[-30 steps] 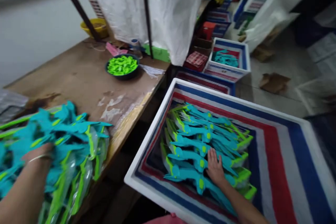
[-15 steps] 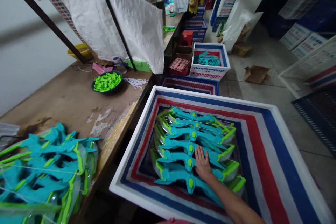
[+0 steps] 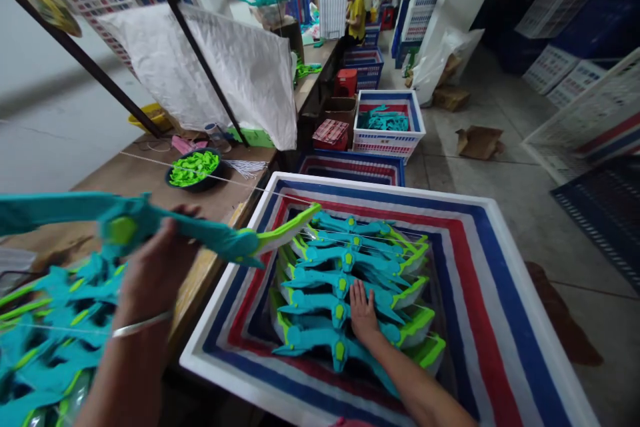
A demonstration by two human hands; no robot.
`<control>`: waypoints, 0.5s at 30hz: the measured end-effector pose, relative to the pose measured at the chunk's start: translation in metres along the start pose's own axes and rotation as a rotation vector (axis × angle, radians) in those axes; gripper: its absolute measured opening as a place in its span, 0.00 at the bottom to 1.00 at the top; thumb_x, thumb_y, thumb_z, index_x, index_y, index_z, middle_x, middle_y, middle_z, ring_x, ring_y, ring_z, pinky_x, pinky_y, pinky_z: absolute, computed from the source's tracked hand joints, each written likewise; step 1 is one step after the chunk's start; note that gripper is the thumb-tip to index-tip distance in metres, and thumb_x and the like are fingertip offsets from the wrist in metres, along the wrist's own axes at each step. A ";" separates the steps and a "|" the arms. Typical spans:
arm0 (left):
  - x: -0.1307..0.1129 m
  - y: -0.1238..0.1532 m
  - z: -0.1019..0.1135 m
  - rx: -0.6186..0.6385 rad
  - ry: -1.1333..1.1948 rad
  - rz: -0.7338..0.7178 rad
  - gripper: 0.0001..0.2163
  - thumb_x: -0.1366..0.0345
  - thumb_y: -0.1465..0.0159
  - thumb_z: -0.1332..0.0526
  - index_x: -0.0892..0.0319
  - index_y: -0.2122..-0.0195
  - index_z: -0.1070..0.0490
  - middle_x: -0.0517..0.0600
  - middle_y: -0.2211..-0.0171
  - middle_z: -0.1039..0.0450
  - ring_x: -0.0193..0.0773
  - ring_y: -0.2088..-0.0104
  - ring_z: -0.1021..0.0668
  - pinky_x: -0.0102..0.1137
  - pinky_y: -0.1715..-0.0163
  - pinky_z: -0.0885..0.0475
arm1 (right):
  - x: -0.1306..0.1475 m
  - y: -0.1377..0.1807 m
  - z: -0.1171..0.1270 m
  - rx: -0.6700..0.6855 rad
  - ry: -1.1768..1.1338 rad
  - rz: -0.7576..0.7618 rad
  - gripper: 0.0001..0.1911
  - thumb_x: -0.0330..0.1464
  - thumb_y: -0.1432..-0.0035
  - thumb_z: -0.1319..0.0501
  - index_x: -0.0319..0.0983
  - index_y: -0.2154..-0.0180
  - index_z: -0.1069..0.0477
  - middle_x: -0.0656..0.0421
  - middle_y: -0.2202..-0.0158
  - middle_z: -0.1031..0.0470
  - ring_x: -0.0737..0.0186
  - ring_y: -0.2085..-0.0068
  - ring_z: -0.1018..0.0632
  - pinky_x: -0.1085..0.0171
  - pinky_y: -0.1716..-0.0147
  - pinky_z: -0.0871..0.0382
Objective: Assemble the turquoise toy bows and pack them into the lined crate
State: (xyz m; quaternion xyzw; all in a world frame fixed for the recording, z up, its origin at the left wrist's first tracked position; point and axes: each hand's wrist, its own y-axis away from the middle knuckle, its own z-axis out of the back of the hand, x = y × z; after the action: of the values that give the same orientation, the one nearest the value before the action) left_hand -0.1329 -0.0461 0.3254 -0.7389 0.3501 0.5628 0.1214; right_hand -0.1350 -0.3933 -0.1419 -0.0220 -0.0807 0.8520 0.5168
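My left hand [image 3: 163, 267], with a metal bangle at the wrist, is closed around a teal toy bow [image 3: 220, 239]. The bow has bright green tips and a thin white string, and hangs across the gap between the table and a large white crate [image 3: 390, 189]. Inside that crate, several matching toy bows [image 3: 311, 307] lie in an overlapping row. My right hand [image 3: 363, 313] rests on the middle of this row, fingers stretched out flat. More teal and green bows [image 3: 50, 340] are heaped on the table at the left, partly behind my left forearm.
A dark bowl of small green parts [image 3: 195, 168] stands on the brown table [image 3: 125, 177]. Beyond the crate are a blue crate [image 3: 350, 170] and a white crate of teal parts [image 3: 390, 140]. Flattened cardboard [image 3: 479, 141] lies on the floor. People sit farther back.
My left hand has come into view from the left, holding a toy bow raised above the table heap. My right hand stays on the row of bows. The view has shifted slightly.
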 end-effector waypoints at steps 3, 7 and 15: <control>0.080 0.004 -0.058 0.250 0.007 0.162 0.07 0.67 0.29 0.39 0.58 0.60 0.19 0.46 0.64 0.17 0.39 0.55 0.18 0.32 0.55 0.21 | 0.001 0.000 0.002 -0.029 -0.019 0.004 0.34 0.25 0.39 0.47 0.30 0.31 0.37 0.40 0.28 0.42 0.40 0.26 0.45 0.33 0.30 0.51; 0.209 0.027 -0.137 0.236 0.117 0.499 0.08 0.69 0.43 0.25 0.60 0.66 0.23 0.47 0.72 0.22 0.39 0.65 0.18 0.30 0.62 0.21 | 0.003 0.002 0.012 -0.006 -0.066 0.019 0.36 0.24 0.40 0.47 0.29 0.30 0.39 0.40 0.27 0.45 0.39 0.25 0.49 0.34 0.29 0.54; 0.393 0.033 -0.207 0.034 0.000 0.857 0.11 0.60 0.28 0.37 0.63 0.53 0.27 0.50 0.60 0.24 0.33 0.66 0.22 0.31 0.66 0.22 | 0.006 0.004 0.019 0.028 -0.190 0.007 0.36 0.22 0.39 0.49 0.29 0.29 0.43 0.40 0.28 0.44 0.37 0.25 0.49 0.32 0.29 0.52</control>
State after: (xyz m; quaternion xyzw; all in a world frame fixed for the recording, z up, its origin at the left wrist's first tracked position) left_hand 0.0472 -0.3382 0.0421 -0.5244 0.6347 0.5566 -0.1111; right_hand -0.1433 -0.3919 -0.1232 0.0659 -0.1174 0.8531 0.5040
